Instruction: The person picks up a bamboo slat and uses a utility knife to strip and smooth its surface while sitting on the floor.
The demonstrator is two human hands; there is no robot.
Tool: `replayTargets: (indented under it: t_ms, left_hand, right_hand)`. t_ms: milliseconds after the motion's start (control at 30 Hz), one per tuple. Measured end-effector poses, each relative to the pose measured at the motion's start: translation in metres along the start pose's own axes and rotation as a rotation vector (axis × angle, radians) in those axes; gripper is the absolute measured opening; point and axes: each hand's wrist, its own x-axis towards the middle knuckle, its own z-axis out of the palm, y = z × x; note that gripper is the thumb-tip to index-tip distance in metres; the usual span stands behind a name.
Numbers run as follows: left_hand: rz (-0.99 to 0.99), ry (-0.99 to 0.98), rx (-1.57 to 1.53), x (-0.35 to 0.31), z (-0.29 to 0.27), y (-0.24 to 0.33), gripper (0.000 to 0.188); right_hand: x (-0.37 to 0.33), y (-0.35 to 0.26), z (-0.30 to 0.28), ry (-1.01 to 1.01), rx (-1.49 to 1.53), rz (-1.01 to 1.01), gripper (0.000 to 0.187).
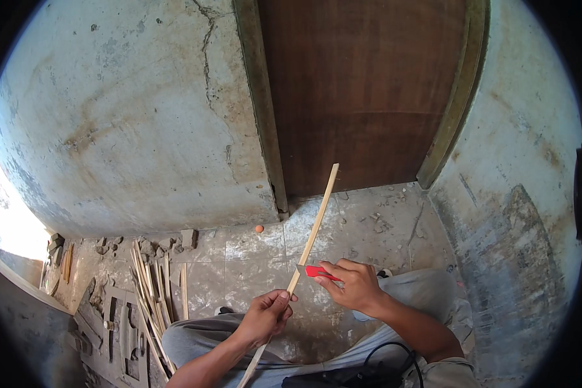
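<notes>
Pale strip (316, 223), gripped low

On the left, loose sticks (154, 284) lie bunched, probably for easy reach. The left hand (265, 317) closes round the strip, thumb on top, likely steadying it; the strip slants up and away, its far end free, perhaps to leave working room. Just beyond that thumb, the knife (321, 272) points left, blade at the strip; I cannot tell whether they touch. The right hand (355, 284) pinches the red handle, fingers curled, apparently for control.

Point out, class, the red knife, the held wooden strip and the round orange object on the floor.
Red knife (320, 272), head view: on its red handle.
Wooden strip (313, 229), head view: on its upper length.
Round orange object (259, 229), head view: centre of its surface.
</notes>
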Motion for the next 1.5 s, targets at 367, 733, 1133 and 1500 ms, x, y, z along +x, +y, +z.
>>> replayTargets:
  t_ms: [367,733,1133,1500]
  left_hand:
    - [-0.039,-0.056,-0.082,-0.004,-0.002,0.000,0.029]
    - [-0.026,-0.041,-0.037,-0.007,0.003,-0.002,0.029]
    - [-0.036,-0.096,-0.018,-0.013,0.004,-0.011,0.029]
    - [-0.056,-0.113,0.039,-0.018,0.006,-0.012,0.030]
  right_hand:
    - [0.007,0.003,-0.008,0.025,-0.030,0.065,0.030]
    - [0.011,0.014,-0.014,0.066,-0.095,0.103,0.031]
    - [0.027,0.041,-0.038,0.115,-0.135,0.265,0.034]
    - [0.037,0.073,-0.053,0.232,-0.226,0.381,0.031]
